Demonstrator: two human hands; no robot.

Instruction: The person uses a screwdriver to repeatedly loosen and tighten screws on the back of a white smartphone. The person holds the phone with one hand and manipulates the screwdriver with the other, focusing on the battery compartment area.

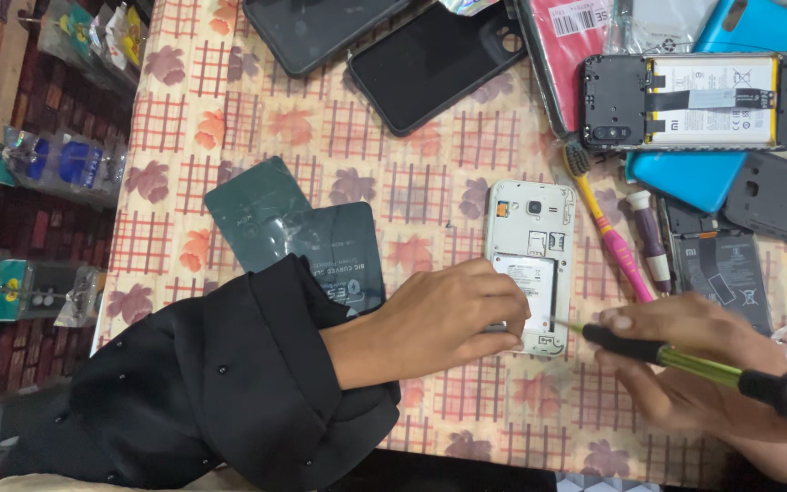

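1. I am pressing my left hand (448, 314) down on the white opened phone (530, 260), lying mid-table on the patterned cloth (257, 100).
2. My right hand (694, 364) is gripping a green-shafted screwdriver (685, 360), its tip touching the phone's lower edge at four o'clock.
3. A pink toothbrush (608, 228) is lying at three o'clock, just beside the phone.

Toothbrush (605, 223), battery (721, 273) crowd right; left cloth (430, 191) open.

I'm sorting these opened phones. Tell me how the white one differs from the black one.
The white phone stands upright under the left hand; the black phone lies sideways, untouched. The white phone looks smaller. The screwdriver in the right hand points at the white phone only. Both have their backs off, batteries showing.
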